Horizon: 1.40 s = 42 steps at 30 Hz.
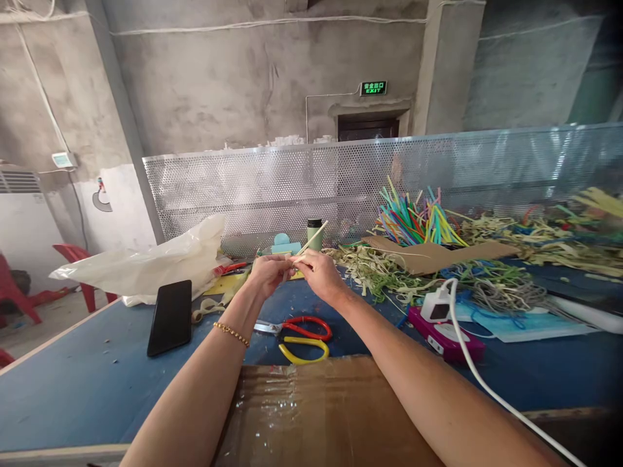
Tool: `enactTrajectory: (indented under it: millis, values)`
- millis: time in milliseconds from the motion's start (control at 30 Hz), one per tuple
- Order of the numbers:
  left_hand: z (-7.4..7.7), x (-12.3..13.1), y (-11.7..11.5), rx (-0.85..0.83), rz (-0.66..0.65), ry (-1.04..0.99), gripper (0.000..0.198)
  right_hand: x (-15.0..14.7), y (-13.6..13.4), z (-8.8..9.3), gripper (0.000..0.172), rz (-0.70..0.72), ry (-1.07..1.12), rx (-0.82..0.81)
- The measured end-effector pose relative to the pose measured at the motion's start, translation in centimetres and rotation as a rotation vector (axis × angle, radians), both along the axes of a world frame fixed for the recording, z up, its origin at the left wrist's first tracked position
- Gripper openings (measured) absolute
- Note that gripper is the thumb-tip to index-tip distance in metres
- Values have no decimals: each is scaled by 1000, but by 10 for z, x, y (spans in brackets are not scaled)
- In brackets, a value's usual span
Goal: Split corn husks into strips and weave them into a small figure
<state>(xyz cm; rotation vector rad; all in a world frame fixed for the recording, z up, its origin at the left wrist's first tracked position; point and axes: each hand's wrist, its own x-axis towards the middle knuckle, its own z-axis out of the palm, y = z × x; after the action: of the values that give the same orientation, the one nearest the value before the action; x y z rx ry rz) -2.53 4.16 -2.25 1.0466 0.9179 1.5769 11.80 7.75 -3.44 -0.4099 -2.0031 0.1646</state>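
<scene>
In the head view, my left hand (269,272) and my right hand (322,272) meet in front of me over the table, fingers pinched together. Between their fingertips runs a thin pale strip (315,236), its free end slanting up to the right past my right hand. Exactly how each finger grips it is hard to make out. Below my hands lies a pair of scissors (268,327) with one red and one yellow handle. A brown taped cardboard box (321,412) sits between my forearms.
To the left lie a black phone (170,318) and a crumpled plastic bag (175,259). A green bottle (314,235) stands behind my hands. At right are loose pale strips (374,272), colourful stems (413,220), a cardboard piece (433,257) and a purple power strip (445,337) with a white cable.
</scene>
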Motion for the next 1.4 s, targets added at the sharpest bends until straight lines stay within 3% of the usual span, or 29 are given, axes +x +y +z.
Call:
enactTrajectory:
  millis: [300, 467, 733, 967, 1167, 1267, 1400]
  values:
    - [6, 3, -4, -45, -37, -103, 14, 2, -14, 7, 19, 12, 49, 44]
    - [7, 4, -5, -113, -77, -119, 16, 3, -13, 7, 17, -63, 28, 108]
    - [8, 0, -6, -136, -40, -104, 18, 2, -10, 4, 19, 18, 5, -126]
    - [7, 2, -5, -105, -55, -100, 16, 0, -12, 3, 14, 36, 118, -192]
    - [2, 6, -4, -26, -45, 48, 11, 2, -11, 5, 11, -60, 106, -297]
    - [-2, 8, -2, 21, 14, 167, 7, 4, -13, 7, 11, -150, 100, -291]
    - [-2, 8, -4, 43, -2, 243, 6, 6, -15, 10, 11, -206, 68, -292]
